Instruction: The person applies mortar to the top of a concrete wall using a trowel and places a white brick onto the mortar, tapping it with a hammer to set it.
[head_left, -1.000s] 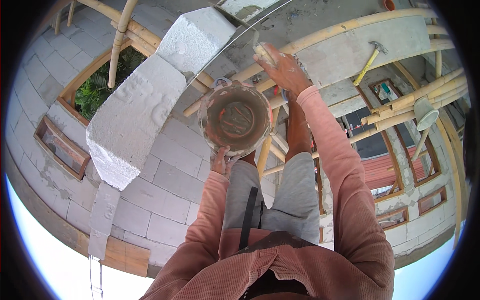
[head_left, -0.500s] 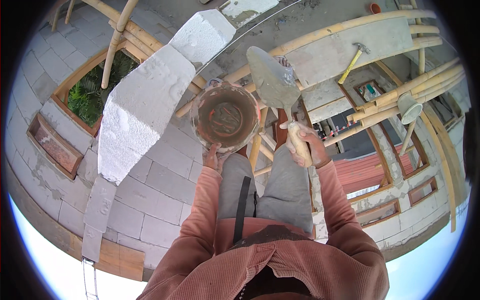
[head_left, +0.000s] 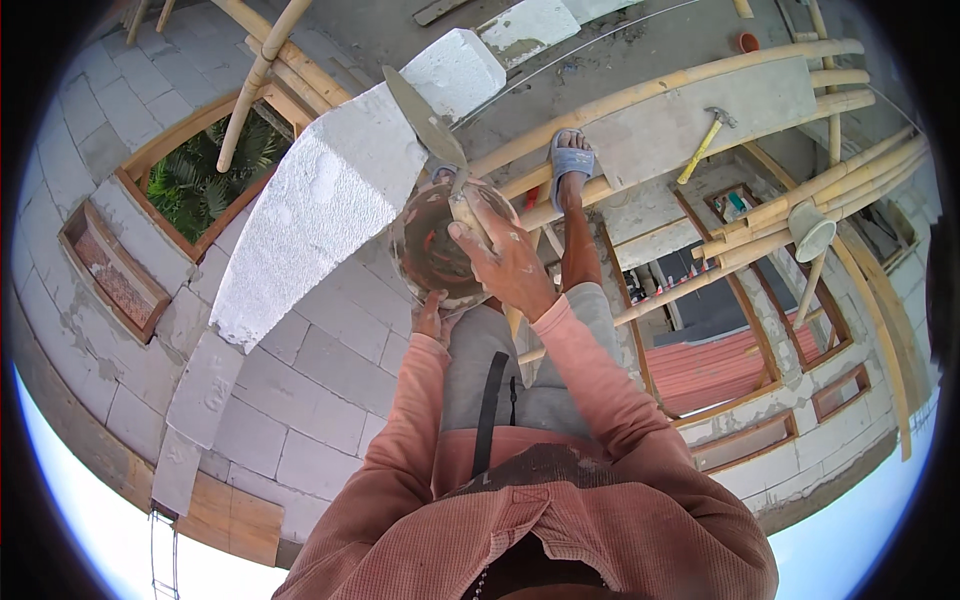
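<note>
My left hand grips the near rim of a mortar-smeared bucket, which sits above my thighs with wet grey mortar inside. Over the bucket, my right hand is closed around the pale wooden handle of a trowel. The trowel's pointed metal blade, coated grey, extends past the bucket's far rim and overlaps the edge of a white block wall top. My right hand and the handle hide part of the bucket's mouth and its mortar.
Bamboo poles form scaffolding ahead and to the right. A yellow-handled hammer lies on a grey board. My sandalled foot rests on the scaffold. A whitish dipper is at the right. A window opening is on the left.
My right hand has swung the trowel left, from beside the bucket to over it, and the blade now points toward the wall top. My left hand stays on the bucket rim.
</note>
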